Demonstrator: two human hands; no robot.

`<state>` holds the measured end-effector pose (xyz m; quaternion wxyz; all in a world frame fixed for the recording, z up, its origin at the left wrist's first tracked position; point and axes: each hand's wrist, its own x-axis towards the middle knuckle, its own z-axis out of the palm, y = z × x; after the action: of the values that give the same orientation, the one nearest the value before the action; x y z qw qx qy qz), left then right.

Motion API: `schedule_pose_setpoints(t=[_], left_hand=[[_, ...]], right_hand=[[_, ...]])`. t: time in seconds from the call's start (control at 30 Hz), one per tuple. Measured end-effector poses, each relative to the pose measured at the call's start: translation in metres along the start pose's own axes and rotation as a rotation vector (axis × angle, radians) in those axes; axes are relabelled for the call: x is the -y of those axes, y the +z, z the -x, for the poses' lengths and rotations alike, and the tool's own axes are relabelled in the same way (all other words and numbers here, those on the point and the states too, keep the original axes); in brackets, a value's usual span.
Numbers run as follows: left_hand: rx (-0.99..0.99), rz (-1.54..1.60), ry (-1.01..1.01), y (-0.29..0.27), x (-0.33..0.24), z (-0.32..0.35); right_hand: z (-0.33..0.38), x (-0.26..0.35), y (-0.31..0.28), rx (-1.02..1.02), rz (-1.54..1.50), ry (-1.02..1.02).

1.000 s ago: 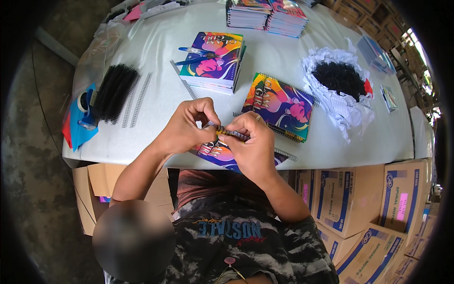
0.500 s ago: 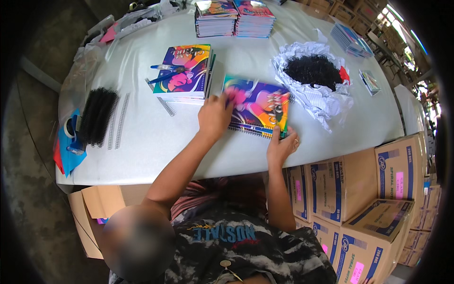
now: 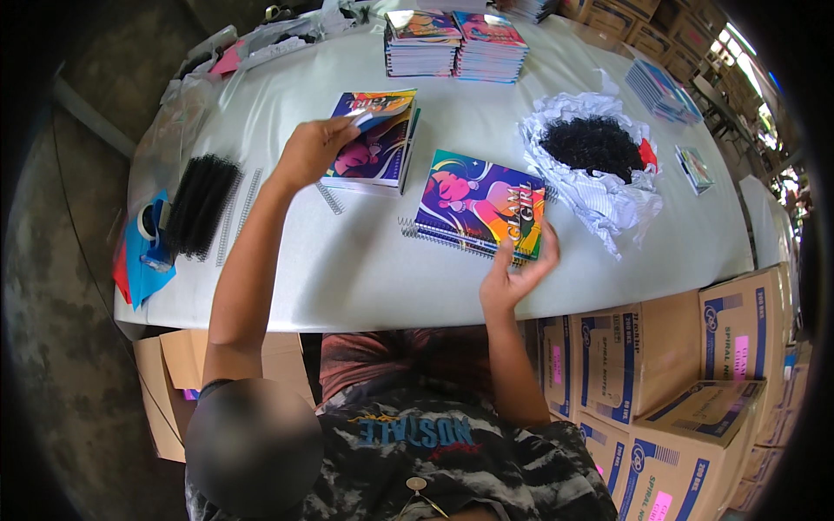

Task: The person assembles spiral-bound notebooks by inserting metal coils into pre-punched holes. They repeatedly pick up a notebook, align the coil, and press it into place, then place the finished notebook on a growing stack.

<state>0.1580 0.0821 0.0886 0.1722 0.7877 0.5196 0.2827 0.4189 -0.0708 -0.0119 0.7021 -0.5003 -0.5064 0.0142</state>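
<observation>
My left hand (image 3: 314, 149) is closed over the left edge of a stack of colourful notebooks (image 3: 369, 152). A blurred blue and pale tool end shows at its fingertips, apparently the blue-handled pliers; the fingers hide most of it. To the right, a smaller pile of spiral notebooks (image 3: 473, 204) lies turned on the table, a black coil jutting out at its near left corner. My right hand (image 3: 519, 271) grips that pile's near right corner, thumb along the near edge and fingers around the right side.
Black coils (image 3: 201, 207) and a tape dispenser (image 3: 156, 234) lie at the left. Crumpled paper (image 3: 599, 204) holds a tangle of black coils (image 3: 592, 148) at the right. Tall notebook stacks (image 3: 456, 48) stand at the back. Cardboard boxes (image 3: 669, 347) are piled below the table's right side.
My left hand has left the right-hand notebooks and moved left to the stack where the blue pliers lay in plain sight. My right hand stays at its corner. The view has shifted slightly.
</observation>
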Motion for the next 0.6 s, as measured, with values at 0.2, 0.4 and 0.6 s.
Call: schedule_pose_setpoints(t=[0.2, 0.4, 0.6], left_hand=[[-0.259, 0.332, 0.194, -0.036, -0.068, 0.033], [-0.126, 0.932, -0.017, -0.013, -0.069, 0.124], [0.023, 0.811, -0.322, 0.083, 0.003, 0.177]], right_hand=[[-0.066, 0.030, 0.040, 0.264, -0.560, 0.390], [-0.057, 0.035, 0.014, 0.368, -0.901, 0.465], [0.007, 0.028, -0.002, 0.726, -0.647, 0.607]])
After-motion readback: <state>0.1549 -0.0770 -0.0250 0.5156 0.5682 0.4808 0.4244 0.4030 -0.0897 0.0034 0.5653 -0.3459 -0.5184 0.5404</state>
